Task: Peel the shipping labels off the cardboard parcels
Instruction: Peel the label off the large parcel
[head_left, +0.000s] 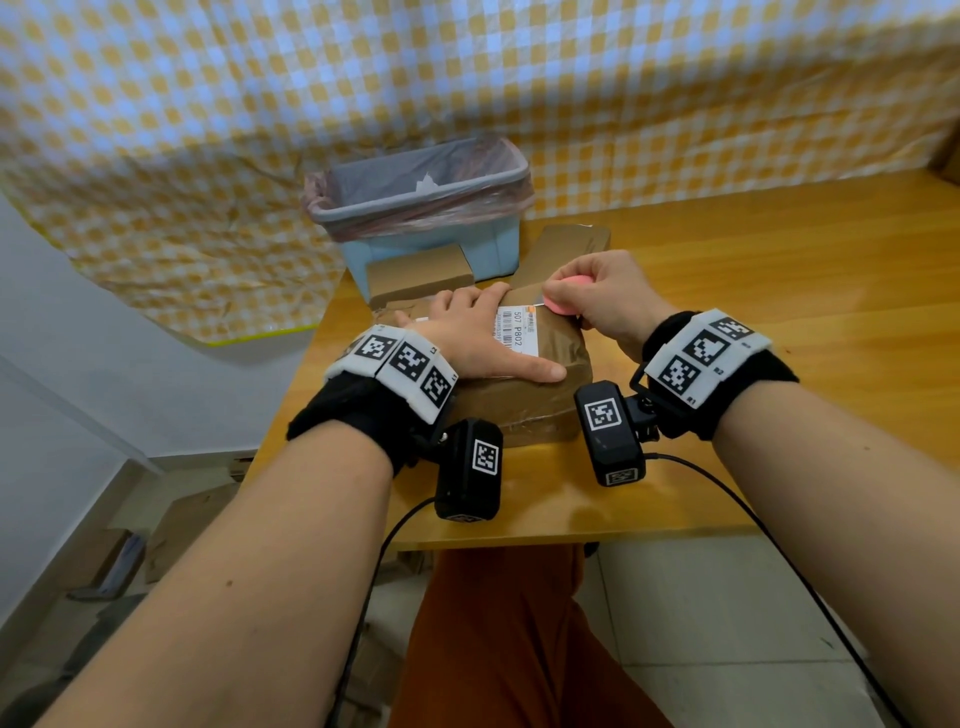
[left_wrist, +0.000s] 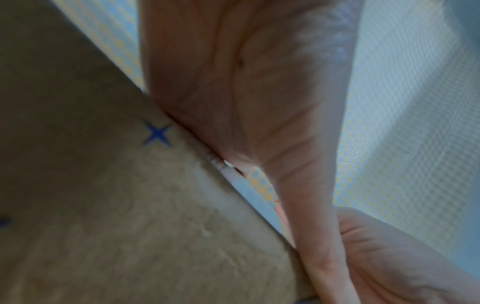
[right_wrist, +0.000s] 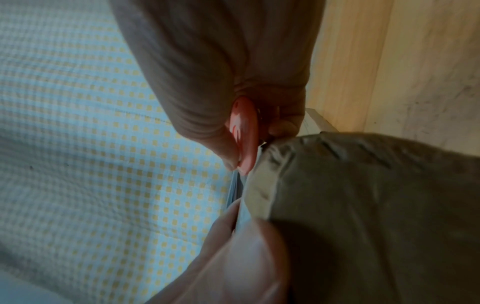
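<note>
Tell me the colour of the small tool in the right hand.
Pink; the tool, held by the right hand, shows best in the head view.

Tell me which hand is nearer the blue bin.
Right. The right hand, gripping a pink tool, sits just in front of the blue bin's right corner; the left hand lies flat on the parcel, slightly farther back.

A wooden worktop (head_left: 753, 291) with a pale orange grain is seen. Directly on it, near its front left corner, a taped cardboard parcel (head_left: 540, 400) is laid flat. Behind the parcel, flattened cardboard pieces (head_left: 421, 275) are laid, and a light blue bin (head_left: 498, 249) lined with a pinkish plastic bag is stood at the worktop's far left edge.
</note>
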